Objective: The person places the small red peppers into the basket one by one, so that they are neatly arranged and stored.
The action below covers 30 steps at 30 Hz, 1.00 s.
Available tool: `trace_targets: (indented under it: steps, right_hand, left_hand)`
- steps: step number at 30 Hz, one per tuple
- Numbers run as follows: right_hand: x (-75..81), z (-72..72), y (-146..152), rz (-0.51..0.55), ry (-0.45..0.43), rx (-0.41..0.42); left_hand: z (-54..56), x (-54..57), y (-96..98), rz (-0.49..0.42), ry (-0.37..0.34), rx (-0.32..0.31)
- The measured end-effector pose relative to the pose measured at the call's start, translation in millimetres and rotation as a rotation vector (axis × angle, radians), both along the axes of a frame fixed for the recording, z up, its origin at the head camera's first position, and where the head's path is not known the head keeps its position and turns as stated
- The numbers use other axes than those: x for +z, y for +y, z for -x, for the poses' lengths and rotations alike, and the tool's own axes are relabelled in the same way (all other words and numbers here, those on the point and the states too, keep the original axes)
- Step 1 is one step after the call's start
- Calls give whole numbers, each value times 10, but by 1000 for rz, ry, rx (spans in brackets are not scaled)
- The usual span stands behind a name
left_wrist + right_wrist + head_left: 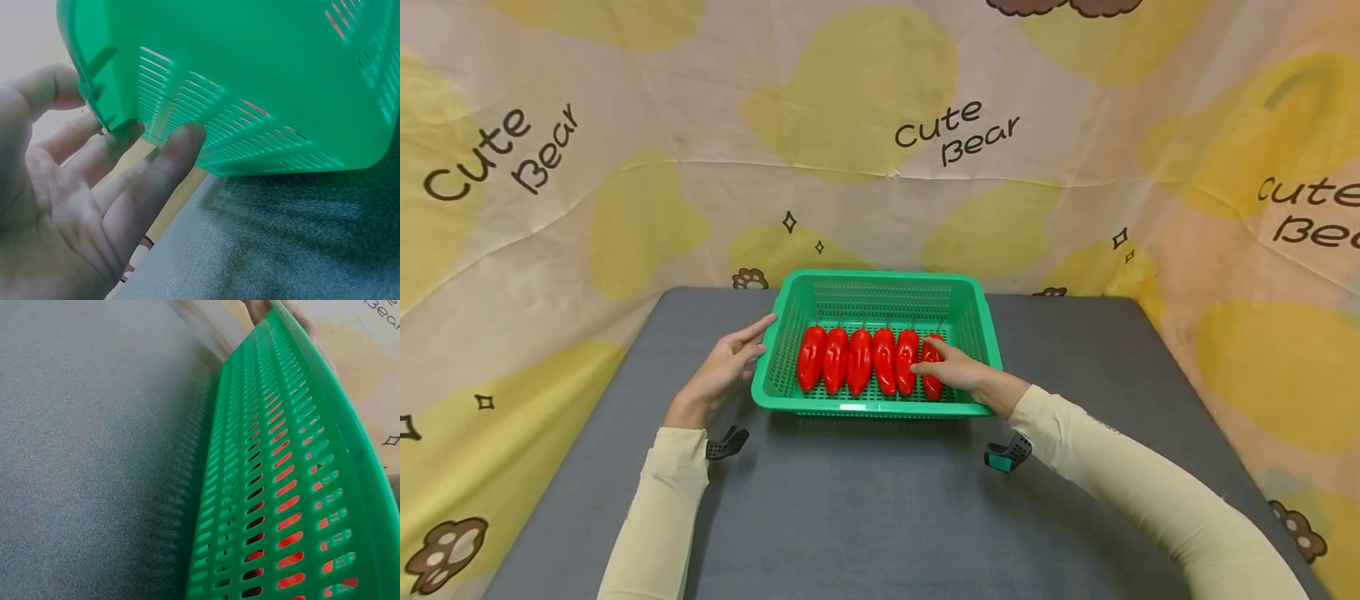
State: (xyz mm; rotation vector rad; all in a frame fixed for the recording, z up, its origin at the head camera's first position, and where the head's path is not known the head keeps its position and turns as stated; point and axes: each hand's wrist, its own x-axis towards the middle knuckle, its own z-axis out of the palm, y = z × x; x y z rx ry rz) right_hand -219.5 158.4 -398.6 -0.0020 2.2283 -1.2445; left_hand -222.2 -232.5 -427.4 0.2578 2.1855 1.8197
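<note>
A green slotted plastic basket (880, 406) stands on the grey table. Inside lies a row of several glossy red peppers (860, 362), their thin stems pointing to the back. At the basket's left rim is my left hand (721, 368), fingers mostly straight and touching the rim and outer wall; the left wrist view shows its palm turned up beside the wall (206, 100). My right hand (958, 368) reaches over the basket's right front corner. Its spread thumb and fingers overlap the rightmost pepper (933, 387). The right wrist view shows red through the front wall's slots (275, 437), with the right hand hidden.
Grey cloth (880, 508) covers the table around the basket. Behind it and along both sides hangs a pale curtain (850, 100) with yellow patches and lettering. Black wrist straps (727, 443) sit at both cuffs.
</note>
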Motion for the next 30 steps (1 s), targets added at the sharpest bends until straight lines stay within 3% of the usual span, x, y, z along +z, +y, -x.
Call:
trace_targets:
  steps: [7, 15, 22, 30]
  right_hand:
    - [85, 35, 47, 46, 80, -21]
    - [246, 56, 154, 291, 87, 16]
    - [267, 30, 349, 455, 137, 27]
    - [285, 1, 591, 470, 230, -13]
  left_hand:
    - [-5, -17, 8, -17, 2, -6]
    - [-7, 28, 15, -1, 15, -2]
    - [-17, 45, 4, 85, 45, 10]
    - [-59, 130, -31, 178, 93, 22]
